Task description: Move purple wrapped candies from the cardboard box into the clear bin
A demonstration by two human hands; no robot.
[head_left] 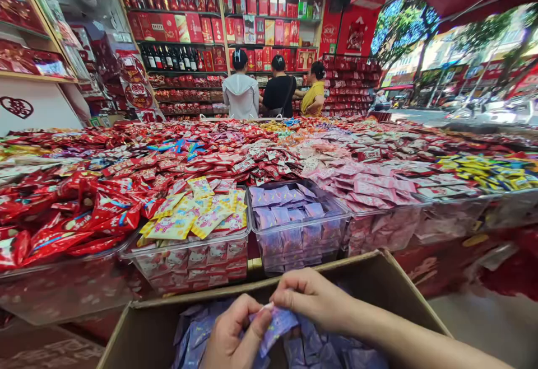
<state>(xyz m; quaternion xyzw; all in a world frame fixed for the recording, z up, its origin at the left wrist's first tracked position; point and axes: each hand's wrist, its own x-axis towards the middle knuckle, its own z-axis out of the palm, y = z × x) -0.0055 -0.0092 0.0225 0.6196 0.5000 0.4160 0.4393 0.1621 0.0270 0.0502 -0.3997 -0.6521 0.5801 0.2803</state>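
From my feed both hands, left (229, 335) and right (309, 296), are pinched shut on one purple packet (277, 324) over the box (378, 279) of them, just below the half-full purple bin (298, 223) at the counter's front edge.

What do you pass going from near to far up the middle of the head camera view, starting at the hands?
Hands pinching a purple packet → cardboard box rim → clear bin of purple packets → spread of red and pink sweets → three people → shelves of red boxes.
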